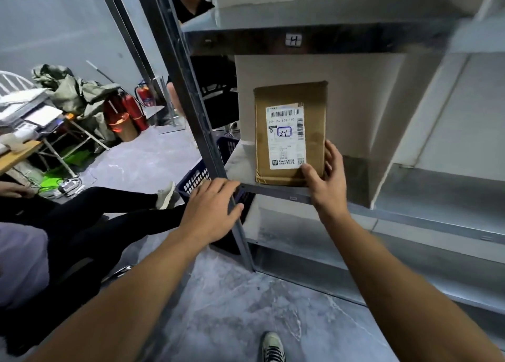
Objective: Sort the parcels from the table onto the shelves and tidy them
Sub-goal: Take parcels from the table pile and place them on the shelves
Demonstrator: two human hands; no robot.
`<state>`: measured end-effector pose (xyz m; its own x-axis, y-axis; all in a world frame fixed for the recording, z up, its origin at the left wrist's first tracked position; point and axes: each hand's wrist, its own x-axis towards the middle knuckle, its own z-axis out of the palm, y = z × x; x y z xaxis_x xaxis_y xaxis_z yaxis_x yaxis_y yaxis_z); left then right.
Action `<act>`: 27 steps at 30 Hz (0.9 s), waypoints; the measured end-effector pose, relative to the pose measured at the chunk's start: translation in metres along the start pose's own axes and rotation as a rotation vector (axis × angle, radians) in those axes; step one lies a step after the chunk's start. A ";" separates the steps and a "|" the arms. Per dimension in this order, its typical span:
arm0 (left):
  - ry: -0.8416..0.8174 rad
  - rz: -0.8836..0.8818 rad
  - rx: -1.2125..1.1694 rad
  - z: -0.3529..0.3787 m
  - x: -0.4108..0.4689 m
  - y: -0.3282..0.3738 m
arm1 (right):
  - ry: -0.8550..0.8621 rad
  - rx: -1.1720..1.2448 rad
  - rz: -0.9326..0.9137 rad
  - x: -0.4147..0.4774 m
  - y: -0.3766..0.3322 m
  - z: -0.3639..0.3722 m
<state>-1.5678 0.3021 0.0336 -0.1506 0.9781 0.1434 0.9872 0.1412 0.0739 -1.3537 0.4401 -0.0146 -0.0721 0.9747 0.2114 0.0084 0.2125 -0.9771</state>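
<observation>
A brown paper parcel (314, 99) with a white shipping label marked "24" stands upright on a metal shelf (273, 190), leaning against a white board behind it. My right hand (326, 178) grips its lower right corner, thumb on the front and fingers round the right edge. My left hand (211, 211) rests with straight fingers on the shelf's upright post at the front left corner. The shelf above carries a tag marked "H" (293, 39).
A blue plastic basket (196, 174) sits on the floor left of the shelf post. A seated person's legs (109, 200) stretch across at left. Further back are red fire extinguishers (134, 110), a cluttered table (19, 154) and another person (191, 3) behind the shelves.
</observation>
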 end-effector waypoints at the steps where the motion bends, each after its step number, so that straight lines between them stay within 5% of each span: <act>1: -0.011 0.010 -0.001 0.003 0.010 -0.004 | 0.007 -0.003 0.001 0.009 0.004 0.007; 14: -0.044 0.132 -0.119 0.040 0.089 -0.034 | 0.096 -0.057 0.088 0.054 0.052 0.064; 27: -0.100 0.171 -0.138 0.065 0.096 -0.057 | -0.007 -0.265 0.171 0.069 0.065 0.082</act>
<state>-1.6357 0.3983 -0.0214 0.0309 0.9973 0.0673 0.9804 -0.0434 0.1924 -1.4395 0.5155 -0.0650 -0.0542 0.9976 0.0433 0.2807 0.0568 -0.9581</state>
